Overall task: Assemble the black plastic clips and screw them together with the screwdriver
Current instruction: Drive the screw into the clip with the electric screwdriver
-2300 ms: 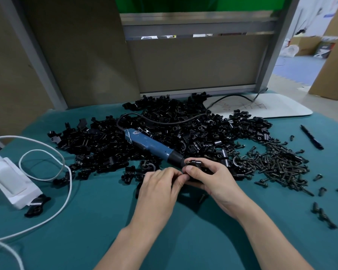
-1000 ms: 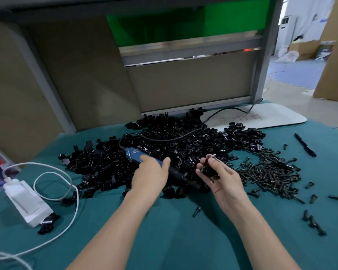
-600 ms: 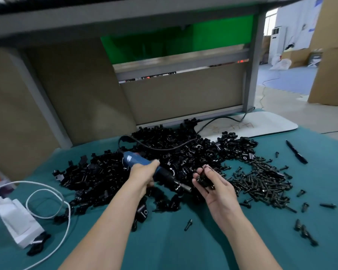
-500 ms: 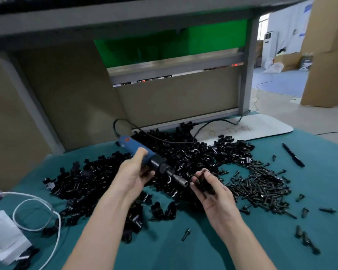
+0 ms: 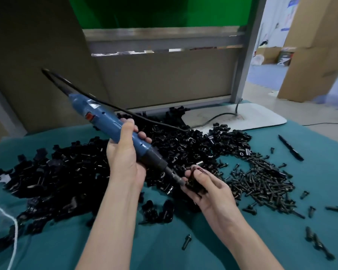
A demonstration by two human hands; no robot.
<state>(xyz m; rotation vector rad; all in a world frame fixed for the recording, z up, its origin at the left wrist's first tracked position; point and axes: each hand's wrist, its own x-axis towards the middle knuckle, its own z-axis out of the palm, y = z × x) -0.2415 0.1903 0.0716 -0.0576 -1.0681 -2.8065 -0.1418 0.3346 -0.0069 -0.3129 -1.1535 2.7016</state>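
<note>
The bench (image 5: 281,246), covered in teal cloth, lies under both hands. A wide heap of black clips (image 5: 66,172) spreads behind and to the left of the left hand (image 5: 123,156) and reaches behind the right hand (image 5: 211,193) too. A heap of dark screws (image 5: 261,184) lies just to the right of the right hand. The blue screwdriver (image 5: 101,115) is lifted off the bench and slants down from the upper left. The left hand has its fingers wrapped round the body near the black nose, and the cord (image 5: 160,124) trails away behind that hand. The screwdriver's tip meets a black clip (image 5: 193,185), which the right hand pinches between thumb and curled fingers, palm up. A black pen (image 5: 290,148) lies well to the right of the right hand, beyond the screws. One loose screw (image 5: 186,242) lies on the cloth on the near side of the right hand, close to the forearm
</note>
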